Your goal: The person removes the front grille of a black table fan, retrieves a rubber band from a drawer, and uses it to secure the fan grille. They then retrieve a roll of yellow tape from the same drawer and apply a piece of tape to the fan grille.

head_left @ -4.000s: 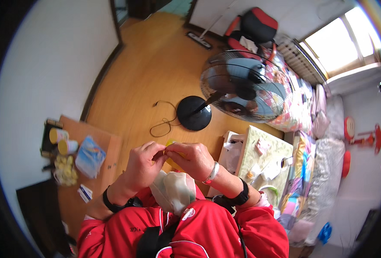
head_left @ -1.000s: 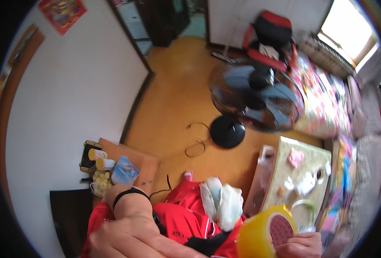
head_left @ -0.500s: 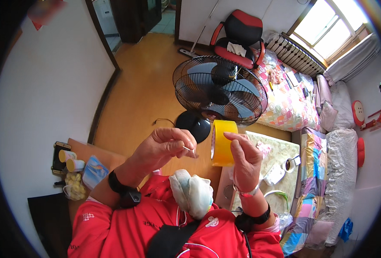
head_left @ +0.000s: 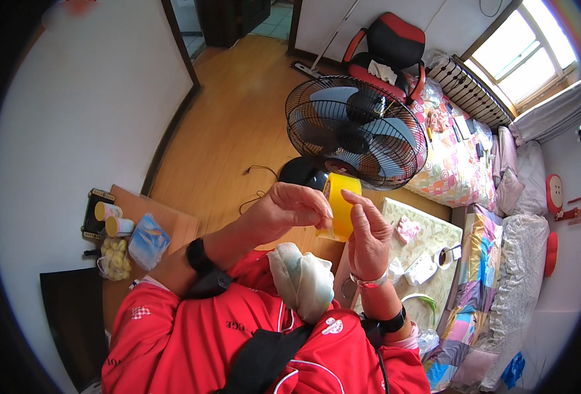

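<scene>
A wide roll of yellow tape (head_left: pixel 344 207) is upright in front of my chest. My right hand (head_left: pixel 369 240) grips it from the right side, with thumb and forefinger bent along its edge. My left hand (head_left: pixel 294 209) reaches the roll's left edge, its thumb and fingers pinched together. A small clear sliver shows under those fingertips, but I cannot make out what it is. Below both hands, a pale, crumpled cloth-like bundle (head_left: pixel 301 281) lies against my red shirt.
A floor fan (head_left: pixel 356 131) stands beyond my hands. To the right, a low table (head_left: pixel 428 233) bears a tape roll (head_left: pixel 444 257) and white items. A wooden stand (head_left: pixel 156 207) at left carries two cups, a bag of yellow pieces and a blue pack. A red-black chair (head_left: pixel 392 46) stands behind.
My left hand has moved right and now meets the yellow roll; the thin white strip once seen in its fingers no longer shows. The view has shifted slightly.
</scene>
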Demonstrator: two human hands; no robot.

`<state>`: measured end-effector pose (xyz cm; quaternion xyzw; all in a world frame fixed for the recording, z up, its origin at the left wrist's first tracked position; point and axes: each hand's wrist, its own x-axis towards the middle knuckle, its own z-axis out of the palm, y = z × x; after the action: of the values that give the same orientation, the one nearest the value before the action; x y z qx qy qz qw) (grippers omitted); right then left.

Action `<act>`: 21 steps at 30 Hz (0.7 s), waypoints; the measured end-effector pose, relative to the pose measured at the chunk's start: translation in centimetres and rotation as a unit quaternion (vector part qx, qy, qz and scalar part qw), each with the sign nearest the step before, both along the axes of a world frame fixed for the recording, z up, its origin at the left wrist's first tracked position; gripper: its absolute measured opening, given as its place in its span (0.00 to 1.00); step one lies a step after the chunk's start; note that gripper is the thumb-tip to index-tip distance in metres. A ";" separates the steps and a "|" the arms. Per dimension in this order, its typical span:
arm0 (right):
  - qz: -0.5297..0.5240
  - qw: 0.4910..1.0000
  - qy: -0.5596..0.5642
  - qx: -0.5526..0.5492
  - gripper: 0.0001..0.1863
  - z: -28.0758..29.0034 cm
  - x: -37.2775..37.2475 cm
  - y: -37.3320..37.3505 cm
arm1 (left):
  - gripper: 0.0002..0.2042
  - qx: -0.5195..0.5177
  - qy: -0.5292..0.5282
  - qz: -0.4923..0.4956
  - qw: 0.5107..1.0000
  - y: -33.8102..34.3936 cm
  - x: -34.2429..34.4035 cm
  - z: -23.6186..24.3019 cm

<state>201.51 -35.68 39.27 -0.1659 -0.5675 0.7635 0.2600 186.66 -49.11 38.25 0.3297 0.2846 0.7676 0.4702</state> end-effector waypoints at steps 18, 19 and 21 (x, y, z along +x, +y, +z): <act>0.071 0.983 0.001 -0.167 0.29 -1.3 0.7 -1.2 | 0.06 -0.014 0.196 0.110 0.974 0.7 2.4 0.5; 0.077 0.979 0.007 -0.191 0.30 -1.4 0.9 -1.4 | 0.06 -0.015 0.197 0.113 0.974 0.8 2.5 0.3; 0.087 0.971 -0.011 -0.220 0.34 -1.7 1.2 -1.5 | 0.05 -0.043 0.166 0.115 0.978 1.0 2.5 -0.1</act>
<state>202.72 -37.20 37.60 -0.1780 -0.4003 0.8874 0.1433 189.19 -48.16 38.17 0.3974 0.4275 0.7380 0.3388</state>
